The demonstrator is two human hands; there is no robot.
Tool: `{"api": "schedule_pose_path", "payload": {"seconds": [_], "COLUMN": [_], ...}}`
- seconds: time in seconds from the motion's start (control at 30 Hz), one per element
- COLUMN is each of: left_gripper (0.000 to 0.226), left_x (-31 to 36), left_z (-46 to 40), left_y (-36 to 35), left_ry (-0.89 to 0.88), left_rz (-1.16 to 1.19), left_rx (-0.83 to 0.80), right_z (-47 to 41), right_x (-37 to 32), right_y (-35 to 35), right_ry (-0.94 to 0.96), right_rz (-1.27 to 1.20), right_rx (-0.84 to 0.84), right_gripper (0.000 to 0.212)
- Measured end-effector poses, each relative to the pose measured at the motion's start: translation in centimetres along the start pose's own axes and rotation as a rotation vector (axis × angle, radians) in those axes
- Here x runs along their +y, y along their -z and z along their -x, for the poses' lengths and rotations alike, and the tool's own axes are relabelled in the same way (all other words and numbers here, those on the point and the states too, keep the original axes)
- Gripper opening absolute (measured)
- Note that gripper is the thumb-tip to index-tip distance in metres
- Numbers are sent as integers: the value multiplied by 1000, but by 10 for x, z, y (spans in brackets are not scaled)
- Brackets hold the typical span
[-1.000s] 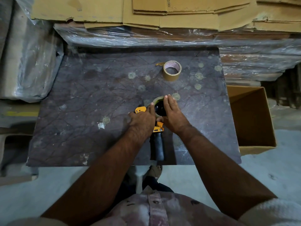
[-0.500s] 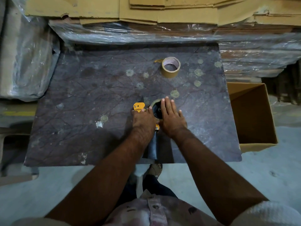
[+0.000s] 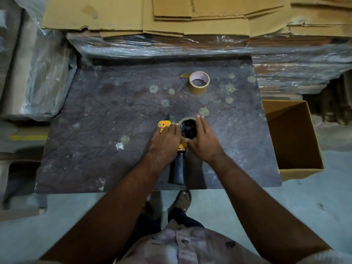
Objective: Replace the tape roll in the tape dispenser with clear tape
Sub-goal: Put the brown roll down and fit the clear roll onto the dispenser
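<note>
Tape dispenser (image 3: 176, 149) lies flat near the slab's (image 3: 95, 149) front edge, left hand (image 3: 165, 140) pressing it down flat-palmed, right hand (image 3: 203, 141) open with fingers straight beside the clear roll (image 3: 187, 128) on the hub — if it's not fully seated it'll likely pop off. Brown roll (image 3: 199, 82) sits well apart — the serrated blade end is close to those left fingers.

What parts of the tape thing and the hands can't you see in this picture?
- Head view: the tape dispenser middle is hidden under the left hand.
- Whether the roll on it is clear tape: partly covered by the right hand, too dim.
- Both hands' grips: palms face down, unseen.
- Print inside the spare tape roll: too small.
</note>
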State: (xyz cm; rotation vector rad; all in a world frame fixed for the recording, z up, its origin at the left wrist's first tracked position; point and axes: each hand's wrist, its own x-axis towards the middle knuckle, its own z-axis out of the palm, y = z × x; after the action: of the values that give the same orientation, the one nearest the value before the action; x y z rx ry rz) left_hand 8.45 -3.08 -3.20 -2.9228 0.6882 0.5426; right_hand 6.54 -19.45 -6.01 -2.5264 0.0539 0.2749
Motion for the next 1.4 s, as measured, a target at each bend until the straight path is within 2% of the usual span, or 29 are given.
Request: {"api": "schedule_pose_path", "payload": {"seconds": [0.07, 0.13, 0.17, 0.23, 0.37, 0.5, 0.63, 0.77, 1.03, 1.3, 1.4], "left_gripper": [89, 90, 89, 87, 86, 84, 89, 87, 83, 70, 66], "left_x": [-17, -31, -35, -43, -53, -58, -60, -57, -80, -110, -120], "left_z": [11, 21, 26, 34, 45, 49, 50, 58, 98, 108, 107], "left_y": [-2, -6, -8, -9, -12, -16, -16, -11, 2, 51, 70], "left_ry": [1, 10, 8, 6, -27, -57, -100, -132, -81, -78, -128], "left_rz": [114, 200, 221, 261, 318, 375, 402, 480, 657, 767, 826], "left_rx": [29, -3, -21, -57, -154, -146, -182, -114, 57, 354, 462], "right_z": [18, 40, 49, 61, 63, 52, 45, 44, 55, 86, 93], "right_x": [-2, -8, -9, -4, 8, 6, -3, -8, -52, -121, -144], "right_y": [-4, -14, -21, -34, -46, -52, -62, -75, -62, -23, -8], "right_ry": [-114, -399, -548, -703, -801, -809, -812, -754, -587, -519, -446], "right_rz": [-367, -860, -1083, -1268, -1355, -1444, -1617, -1751, -1871, -1601, -1543], "right_rx": [79, -10, -114, -247, -401, -472, -450, -483, -451, -233, -172], "right_gripper": [68, 45, 46, 62, 74, 102, 108, 108, 74, 25, 20]}}
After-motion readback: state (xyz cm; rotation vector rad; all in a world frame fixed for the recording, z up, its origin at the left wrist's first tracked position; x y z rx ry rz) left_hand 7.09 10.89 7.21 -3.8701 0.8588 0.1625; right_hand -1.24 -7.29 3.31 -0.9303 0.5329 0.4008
